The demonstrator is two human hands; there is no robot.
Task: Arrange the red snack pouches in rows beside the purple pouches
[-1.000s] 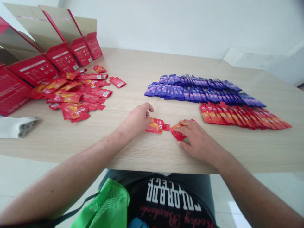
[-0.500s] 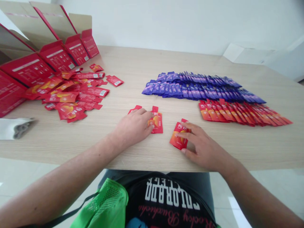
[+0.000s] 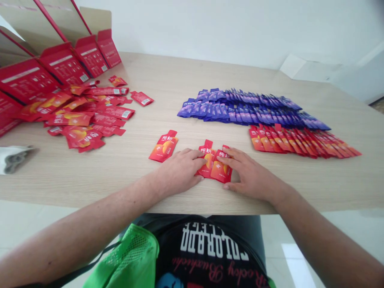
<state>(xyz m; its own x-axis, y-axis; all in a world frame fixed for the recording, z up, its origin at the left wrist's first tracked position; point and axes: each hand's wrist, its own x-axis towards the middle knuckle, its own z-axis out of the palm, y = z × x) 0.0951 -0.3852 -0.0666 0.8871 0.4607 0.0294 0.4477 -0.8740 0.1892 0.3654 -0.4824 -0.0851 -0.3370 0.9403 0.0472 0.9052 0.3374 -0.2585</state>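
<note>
Two red-and-orange sachets lie face up side by side in front of me, their edges meeting or slightly overlapping. My left hand (image 3: 183, 170) grips the left sachet (image 3: 207, 163) by its left edge, with the fingers over it and the thumb near its bottom corner. On the other side, my right hand (image 3: 250, 173) has its fingers on the right sachet (image 3: 221, 169) and its thumb at the lower corner. Behind my left hand, a third red sachet (image 3: 164, 147) rests loose on the table.
A heap of red sachets (image 3: 81, 116) spreads at the left before open red boxes (image 3: 64, 64). At the right, a fanned row of red sachets (image 3: 300, 141) lies in front of rows of purple sachets (image 3: 240, 108). A white box (image 3: 309, 69) stands at the back.
My left hand has moved right and nearer me with one sachet, uncovering another behind it. My right hand has shifted its sachet slightly left, and the two sachets now meet.
</note>
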